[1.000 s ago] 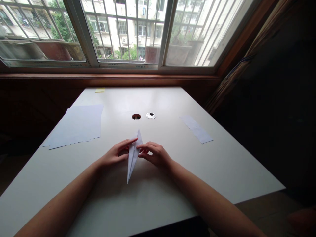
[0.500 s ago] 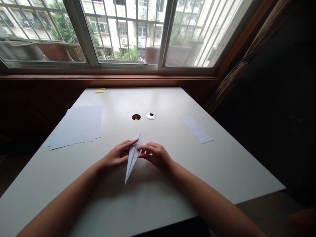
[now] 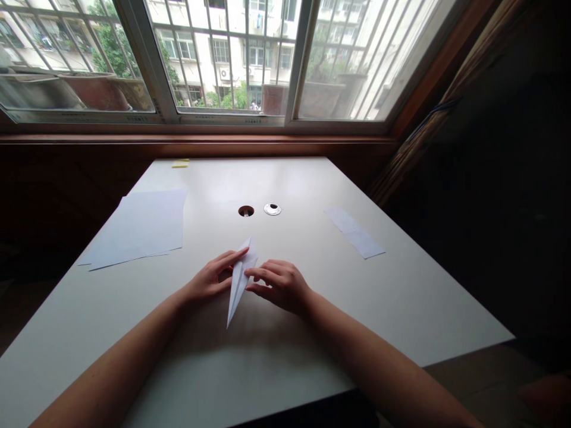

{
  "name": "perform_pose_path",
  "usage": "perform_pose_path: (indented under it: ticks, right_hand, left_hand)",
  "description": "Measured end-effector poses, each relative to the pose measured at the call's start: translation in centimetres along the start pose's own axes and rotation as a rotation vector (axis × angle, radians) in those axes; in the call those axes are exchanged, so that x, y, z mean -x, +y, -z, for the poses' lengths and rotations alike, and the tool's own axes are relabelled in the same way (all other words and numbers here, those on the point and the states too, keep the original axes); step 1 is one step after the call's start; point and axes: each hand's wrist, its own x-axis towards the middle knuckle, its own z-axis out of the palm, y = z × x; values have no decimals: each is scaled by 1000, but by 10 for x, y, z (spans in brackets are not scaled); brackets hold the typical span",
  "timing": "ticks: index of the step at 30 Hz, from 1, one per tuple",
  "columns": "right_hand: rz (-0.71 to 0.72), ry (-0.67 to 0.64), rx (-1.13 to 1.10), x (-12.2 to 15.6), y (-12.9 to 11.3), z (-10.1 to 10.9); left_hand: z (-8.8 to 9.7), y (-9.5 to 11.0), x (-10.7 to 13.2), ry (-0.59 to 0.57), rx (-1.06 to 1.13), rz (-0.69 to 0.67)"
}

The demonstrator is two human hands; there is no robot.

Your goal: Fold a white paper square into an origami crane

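Note:
A narrow folded white paper, long and pointed, lies on the white table between my hands. My left hand rests on its left side, the index finger stretched across the upper part and pressing it down. My right hand lies to the right with fingers extended, the fingertips touching the paper's right edge. Neither hand lifts the paper off the table.
A stack of white sheets lies at the left. A strip of paper lies at the right. A cable hole and its round cap sit mid-table. A yellow note is at the far edge, under the barred window.
The paper has flattened and its far tip has dropped a little toward the table. My right fingers have slid down along the paper's right edge. My left hand has barely moved.

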Motion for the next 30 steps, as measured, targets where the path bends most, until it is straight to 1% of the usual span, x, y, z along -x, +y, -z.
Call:
perform_pose_path:
  ticks: [3,9,17,21,24,26,30]
  right_hand:
    - [46,-7,27,0,-2,0]
    - [95,-8,33,-1,-5,0]
    - [48,-16,-7,0,-2,-1]
    - [22,17,-6,-2,-2,1]
    - [-18,50,-31,-2,-3,1]
    - [-73,57,-90,-2,-3,0]
    - [-253,23,-361,0,1,-3]
  left_hand:
    - [-1,0,0,19,-19,0]
    - [-3,-1,-1,40,-54,3]
    - [-3,2,0,17,-14,-15]
    - [-4,3,-1,1,8,-22]
    - [-5,2,1,7,32,-18]
    - [-6,1,1,17,48,-5]
    - [-8,-3,2,57,44,0]
